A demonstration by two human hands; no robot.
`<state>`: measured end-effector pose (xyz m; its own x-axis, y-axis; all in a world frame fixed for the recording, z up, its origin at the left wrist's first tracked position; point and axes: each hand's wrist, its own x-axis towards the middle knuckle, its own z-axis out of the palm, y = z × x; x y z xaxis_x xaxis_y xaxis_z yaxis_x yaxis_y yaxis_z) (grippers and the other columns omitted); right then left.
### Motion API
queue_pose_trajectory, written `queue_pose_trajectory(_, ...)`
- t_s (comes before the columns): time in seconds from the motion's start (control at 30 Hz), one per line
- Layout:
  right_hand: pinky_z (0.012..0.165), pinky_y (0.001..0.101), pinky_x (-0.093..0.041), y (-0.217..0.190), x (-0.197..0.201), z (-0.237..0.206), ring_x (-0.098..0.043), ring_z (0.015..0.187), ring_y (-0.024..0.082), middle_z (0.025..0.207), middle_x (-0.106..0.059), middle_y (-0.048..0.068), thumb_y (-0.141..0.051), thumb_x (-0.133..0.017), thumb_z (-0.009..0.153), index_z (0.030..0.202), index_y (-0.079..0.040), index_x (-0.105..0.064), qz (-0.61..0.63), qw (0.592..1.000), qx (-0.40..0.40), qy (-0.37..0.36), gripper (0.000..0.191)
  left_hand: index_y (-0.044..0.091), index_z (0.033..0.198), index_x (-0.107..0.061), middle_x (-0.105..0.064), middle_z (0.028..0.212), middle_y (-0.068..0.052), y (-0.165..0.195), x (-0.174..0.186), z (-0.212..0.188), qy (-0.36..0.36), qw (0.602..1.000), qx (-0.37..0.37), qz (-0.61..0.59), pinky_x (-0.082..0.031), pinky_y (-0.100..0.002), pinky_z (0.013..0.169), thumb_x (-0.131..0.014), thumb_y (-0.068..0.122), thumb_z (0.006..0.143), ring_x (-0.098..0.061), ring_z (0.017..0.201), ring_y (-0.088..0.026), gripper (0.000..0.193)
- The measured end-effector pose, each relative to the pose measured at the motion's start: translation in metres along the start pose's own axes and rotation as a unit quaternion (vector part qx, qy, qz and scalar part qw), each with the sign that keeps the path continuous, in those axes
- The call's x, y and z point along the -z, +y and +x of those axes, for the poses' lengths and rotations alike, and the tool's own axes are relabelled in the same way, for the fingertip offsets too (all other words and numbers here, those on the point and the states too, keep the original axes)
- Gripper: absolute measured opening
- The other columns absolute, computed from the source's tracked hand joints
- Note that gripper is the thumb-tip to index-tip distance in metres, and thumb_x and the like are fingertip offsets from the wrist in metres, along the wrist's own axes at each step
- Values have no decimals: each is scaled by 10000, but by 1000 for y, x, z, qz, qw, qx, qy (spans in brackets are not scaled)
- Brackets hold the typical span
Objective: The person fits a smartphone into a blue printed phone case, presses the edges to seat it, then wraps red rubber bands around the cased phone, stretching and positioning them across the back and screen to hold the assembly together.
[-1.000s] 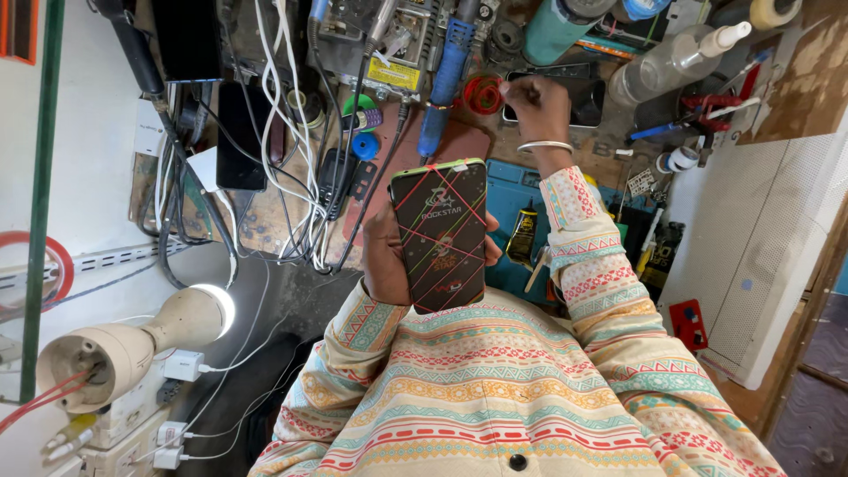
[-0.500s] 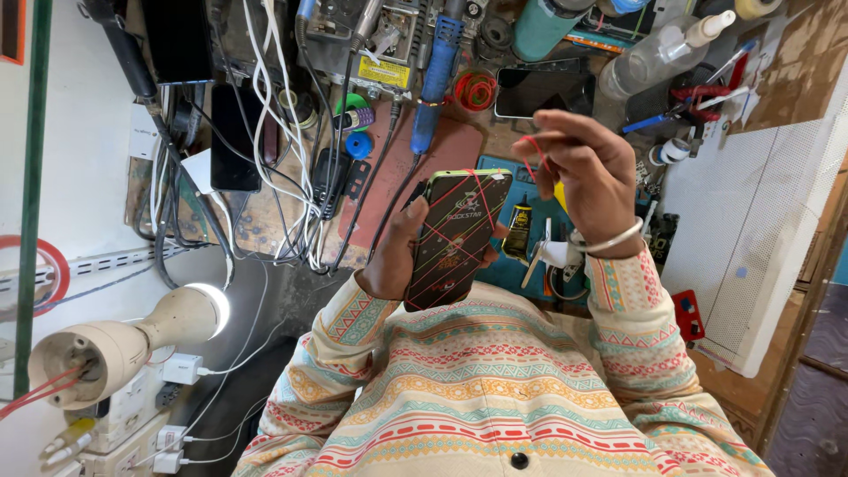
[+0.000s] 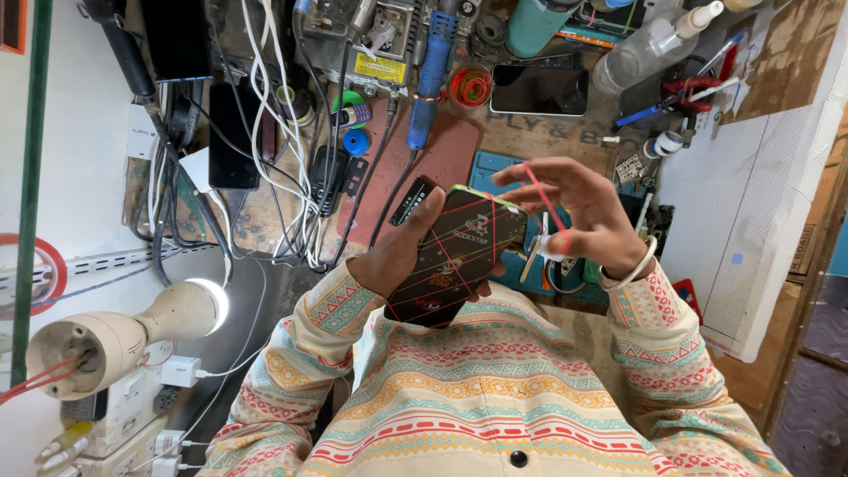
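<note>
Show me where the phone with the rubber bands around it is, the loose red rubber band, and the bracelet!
phone (image 3: 455, 261), head view, middle of its dark back.
red rubber band (image 3: 541, 196), head view, on the strand stretched over the right hand's fingers.
bracelet (image 3: 638, 269), head view, on the ring at the right wrist.

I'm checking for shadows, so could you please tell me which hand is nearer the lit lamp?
Left. The left hand, holding the phone, is on the lamp's side, not touching it. The right hand, stretching a red band, is beyond the phone.
</note>
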<state>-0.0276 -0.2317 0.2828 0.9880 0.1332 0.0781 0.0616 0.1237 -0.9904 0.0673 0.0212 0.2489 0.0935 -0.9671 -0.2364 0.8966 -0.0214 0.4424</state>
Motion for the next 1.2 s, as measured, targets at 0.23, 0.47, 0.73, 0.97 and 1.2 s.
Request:
queue_pose_trajectory(0.23,862,439,-543,-24,-2,20,-719,1023,316,1130,-741,141,-321,-806,738,1281,-32,-641,-366,915,-22,-172,637,-95,1359,-589,-683,1098,-171,-6,-1,4,6,972,63,227,-577,-354,833,-436,738,1053,-673,935,-214,900)
queue_pose_trajectory(0.47,957,479,-515,21,82,-38,-621,690,169,678,-623,-36,-509,-537,996,818,-164,-726,321,927,167,97,432,-23,1415,-537,-675,1185,-250,12,-3,-6,3,966,-252,-56,-626,-485,839,-392,869,928,-720,981,-360,1027)
queue_pose_trajectory(0.73,1130,349,-502,42,74,-38,-595,1289,187,1361,-615,91,-201,-563,1196,1433,-37,-524,423,805,217,355,291,-55,1453,-526,-660,1180,-280,-3,-13,19,-7,977,-214,-7,-604,-445,816,-425,885,890,-702,958,-361,1101)
queue_pose_trajectory(0.97,869,400,-617,-42,-2,20,-614,1267,218,1353,-593,102,-388,-811,853,1394,-39,-525,-71,996,60,-10,705,-60,1376,-599,-719,1161,-160,-13,23,32,43,992,-1,119,-584,-359,862,-532,641,990,-707,958,-210,803)
queue_pose_trajectory(1.2,625,318,-460,-28,16,21,-522,716,178,788,-571,62,-282,-612,825,972,-6,-578,-221,961,-116,-116,315,-51,1264,-665,-714,1084,-122,-31,28,45,-35,978,44,201,-569,-323,803,-443,639,1064,-687,894,-169,751)
